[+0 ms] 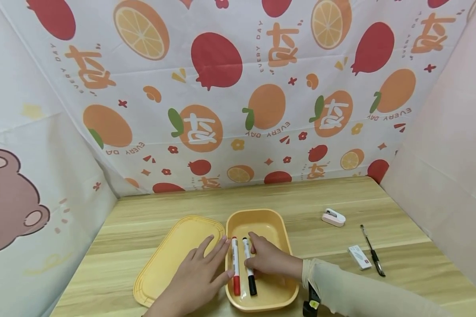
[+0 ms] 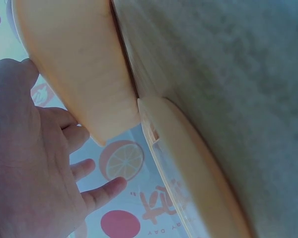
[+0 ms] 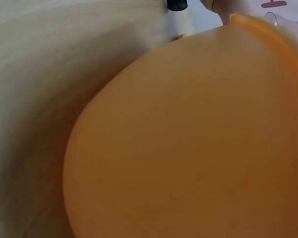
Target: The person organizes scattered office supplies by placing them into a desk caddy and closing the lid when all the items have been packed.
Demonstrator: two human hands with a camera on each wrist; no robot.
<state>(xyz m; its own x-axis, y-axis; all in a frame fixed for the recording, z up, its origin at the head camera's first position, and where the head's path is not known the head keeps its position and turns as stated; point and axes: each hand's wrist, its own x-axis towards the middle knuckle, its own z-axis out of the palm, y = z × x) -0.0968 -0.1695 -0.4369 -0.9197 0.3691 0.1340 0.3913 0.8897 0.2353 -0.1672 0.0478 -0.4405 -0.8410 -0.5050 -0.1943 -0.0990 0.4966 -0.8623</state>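
Inside the yellow plastic box lie two white markers, a red-capped marker on the left and a black-capped marker beside it. My right hand reaches in over the right rim. Its thumb crosses the black-capped marker and pinches it; the undersides of the fingers are hidden. With fingers spread, my left hand touches the box's left side. From the left wrist, the thumb meets the box wall. Only the box's outer wall fills most of the right wrist view.
The yellow lid lies left of the box, partly under the left hand in the head view. On the right are a pink-and-white sharpener, a small white box and a black pen. A fruit-print curtain closes off the back.
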